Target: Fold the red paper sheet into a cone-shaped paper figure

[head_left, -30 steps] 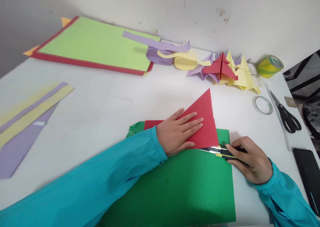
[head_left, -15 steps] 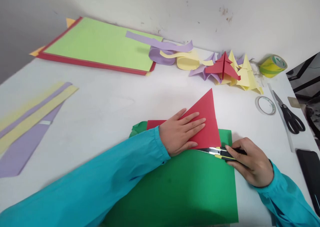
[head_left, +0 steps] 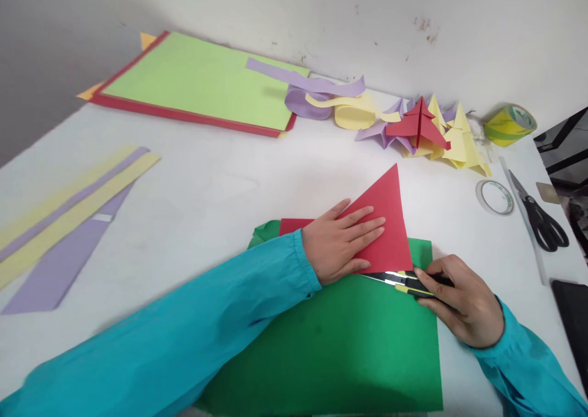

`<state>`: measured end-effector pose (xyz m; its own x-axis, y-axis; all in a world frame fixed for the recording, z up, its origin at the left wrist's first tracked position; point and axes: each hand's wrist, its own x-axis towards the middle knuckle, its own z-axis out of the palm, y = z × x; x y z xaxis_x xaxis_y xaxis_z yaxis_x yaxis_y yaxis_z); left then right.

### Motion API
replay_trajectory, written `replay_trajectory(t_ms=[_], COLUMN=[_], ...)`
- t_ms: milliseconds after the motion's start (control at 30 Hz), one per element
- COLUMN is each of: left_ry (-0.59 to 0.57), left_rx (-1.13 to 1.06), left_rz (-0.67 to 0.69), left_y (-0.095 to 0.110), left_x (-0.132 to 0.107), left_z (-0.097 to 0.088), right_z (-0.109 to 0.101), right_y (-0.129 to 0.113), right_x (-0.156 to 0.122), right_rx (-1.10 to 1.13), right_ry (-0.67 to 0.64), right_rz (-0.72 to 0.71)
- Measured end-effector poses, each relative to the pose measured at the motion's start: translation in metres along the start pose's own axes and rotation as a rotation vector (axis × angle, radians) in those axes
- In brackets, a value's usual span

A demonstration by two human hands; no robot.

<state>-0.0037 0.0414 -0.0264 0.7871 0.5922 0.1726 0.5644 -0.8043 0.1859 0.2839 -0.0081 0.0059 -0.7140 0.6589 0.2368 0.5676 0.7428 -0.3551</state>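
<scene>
My left hand (head_left: pixel 342 242) lies flat with spread fingers on a folded sheet of red paper (head_left: pixel 390 221), pressing it onto green paper (head_left: pixel 349 343). The red sheet has a pointed, triangular flap that rises toward the back, and part of it is hidden under my palm and sleeve. In my right hand (head_left: pixel 463 300) is a black-and-yellow utility knife (head_left: pixel 407 283), gripped between thumb and fingers. Its blade points left along the lower edge of the red flap. The blade's tip is hidden near my left hand.
Black scissors (head_left: pixel 538 215), a tape roll (head_left: pixel 496 197) and a dark phone-like object (head_left: pixel 572 319) lie at right. Folded paper planes (head_left: pixel 420 126), a yellow tape roll (head_left: pixel 511 125) and stacked coloured sheets (head_left: pixel 197 80) line the back. Paper strips (head_left: pixel 87 209) lie at left.
The view has shifted a little, so the background things sit farther right. Both hands, the red paper and the utility knife hold nearly the same positions relative to one another.
</scene>
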Motion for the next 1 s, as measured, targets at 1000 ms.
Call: replay_trajectory(t_ms=[1000], left_ry=[0.044], left_rx=[0.015], left_rz=[-0.067], left_y=[0.008], left_x=[0.019], left_z=[-0.005], right_z=[-0.021], right_y=[0.025], right_x=[-0.006], right_rx=[-0.023], right_ry=[0.057], right_rz=[0.083])
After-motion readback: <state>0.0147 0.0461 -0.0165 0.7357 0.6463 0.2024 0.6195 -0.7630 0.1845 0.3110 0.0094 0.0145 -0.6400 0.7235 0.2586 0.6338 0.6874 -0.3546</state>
